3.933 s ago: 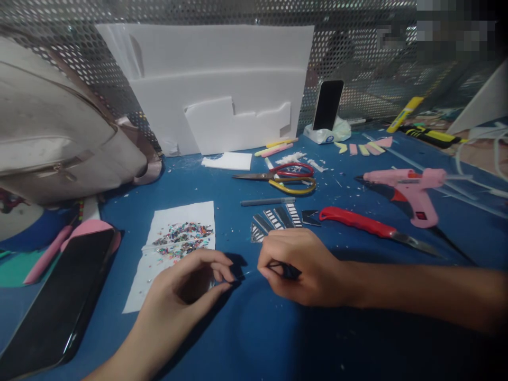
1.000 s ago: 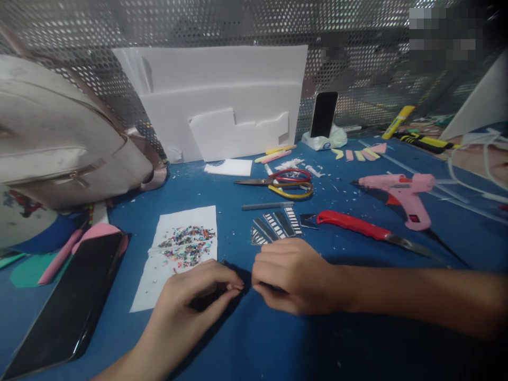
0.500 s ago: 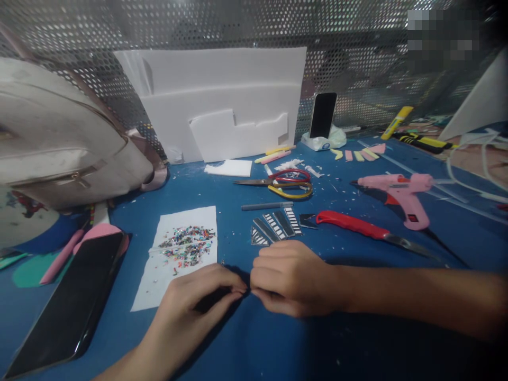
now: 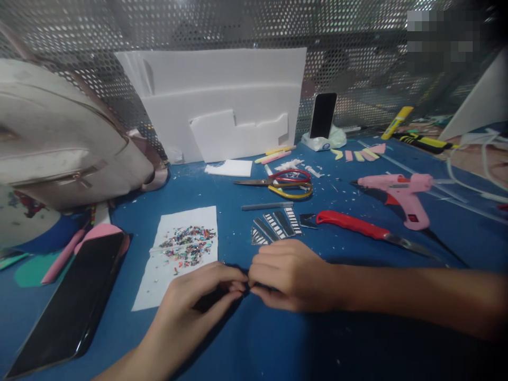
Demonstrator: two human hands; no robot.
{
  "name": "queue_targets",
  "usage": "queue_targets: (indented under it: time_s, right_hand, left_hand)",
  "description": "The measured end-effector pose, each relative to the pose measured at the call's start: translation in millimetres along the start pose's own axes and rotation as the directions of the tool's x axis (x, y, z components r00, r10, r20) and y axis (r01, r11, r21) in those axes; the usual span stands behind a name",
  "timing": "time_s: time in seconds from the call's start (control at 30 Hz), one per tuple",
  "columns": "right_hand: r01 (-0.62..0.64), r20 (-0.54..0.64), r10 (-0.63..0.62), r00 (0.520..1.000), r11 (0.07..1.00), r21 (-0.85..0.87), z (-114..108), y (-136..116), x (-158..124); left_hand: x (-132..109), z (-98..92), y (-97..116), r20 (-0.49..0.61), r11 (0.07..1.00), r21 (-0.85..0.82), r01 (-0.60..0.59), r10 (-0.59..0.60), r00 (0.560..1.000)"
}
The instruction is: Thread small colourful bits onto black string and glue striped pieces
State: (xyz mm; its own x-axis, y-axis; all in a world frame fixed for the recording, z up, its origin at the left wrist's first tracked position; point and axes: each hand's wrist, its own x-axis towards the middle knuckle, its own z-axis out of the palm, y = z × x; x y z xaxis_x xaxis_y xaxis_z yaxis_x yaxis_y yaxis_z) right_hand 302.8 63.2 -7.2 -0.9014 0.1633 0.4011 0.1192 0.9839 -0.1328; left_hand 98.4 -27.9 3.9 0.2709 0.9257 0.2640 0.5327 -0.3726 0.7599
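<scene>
My left hand [image 4: 202, 296] lies low over the blue table, its fingers and thumb pinched close together. Fingertip to fingertip with it, my right hand [image 4: 291, 275] is curled closed. Whatever sits between the fingertips is too small or hidden to make out. Just beyond my right hand lie several dark and striped strips [image 4: 275, 225] fanned side by side, with a grey stick [image 4: 266, 206] behind them. Left of my left hand, a white paper sheet [image 4: 151, 293] carries a scatter of tiny multicoloured bits [image 4: 189, 246].
Scissors [image 4: 291, 183], a red-handled cutter [image 4: 353, 224] and a pink glue gun [image 4: 397, 185] lie beyond my right arm. A large phone [image 4: 71, 307] rests at left, before a pale bag [image 4: 71, 127]. White boards [image 4: 218, 74] lean at the back near an upright phone [image 4: 323, 115].
My right hand has shifted slightly left and up, so the fingertips of both hands now meet. Other fingers of my left hand show a little more behind the thumb.
</scene>
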Motion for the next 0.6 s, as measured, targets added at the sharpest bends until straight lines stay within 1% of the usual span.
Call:
queue_targets:
  time_s: [0.13, 0.33, 0.47, 0.6]
  right_hand:
    - [-0.006, 0.015, 0.005, 1.000, 0.999, 0.046, -0.3, 1.3, 0.2]
    - [0.104, 0.077, -0.109, 0.991, 0.992, 0.074, -1.3, 1.6, 0.5]
    - [0.113, 0.071, -0.118, 0.990, 0.991, 0.070, -2.2, -0.1, -0.1]
    - [0.113, 0.061, -0.116, 0.991, 0.992, 0.059, -3.6, -0.6, -0.4]
  left_hand:
    - [0.0, -0.3, 0.2, -0.008, 1.000, 0.007, -0.005, 0.005, 1.000]
    - [-2.6, 6.2, 3.0, -0.042, 1.000, -0.024, 0.007, -0.008, 0.999]
    - [-2.6, 9.3, 5.9, -0.015, 0.997, -0.077, 0.032, -0.033, 0.999]
    - [-2.9, 9.4, 4.5, -0.006, 0.992, -0.106, 0.065, -0.066, 0.998]
